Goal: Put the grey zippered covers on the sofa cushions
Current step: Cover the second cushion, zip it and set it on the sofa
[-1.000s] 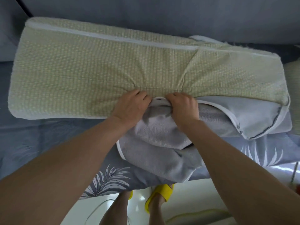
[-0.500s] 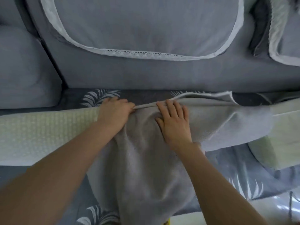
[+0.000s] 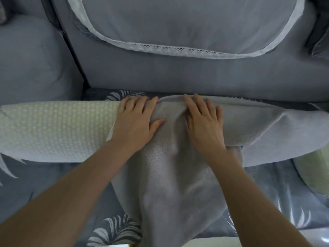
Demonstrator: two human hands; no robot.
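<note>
Grey woven fabric cover [image 3: 169, 175]: coarse, soft weave. It is lying draped over the right part of the long pale-green waffle-textured cushion [image 3: 53, 131] and hanging in loose folds off the front of the seat. The cushion is lying lengthwise across the seat, close against the backrest. Its left part is showing bare, a grid of small raised squares.

Left hand [image 3: 137, 122] is pressing flat at the cover's left edge, fingers straight, thumb on the grey cloth, gripping nothing. Right hand [image 3: 204, 123] is lying flat on the cover just beside it, fingers spread, gripping nothing.

Underneath is the dark blue-grey seat cloth with white leaf print [image 3: 53, 184]. Behind are the smooth blue-grey sofa backrest [image 3: 178, 75] and a grey cloth with white lace trim [image 3: 178, 24]. A second pale-green cushion [image 3: 313, 175] is lying at the right.
</note>
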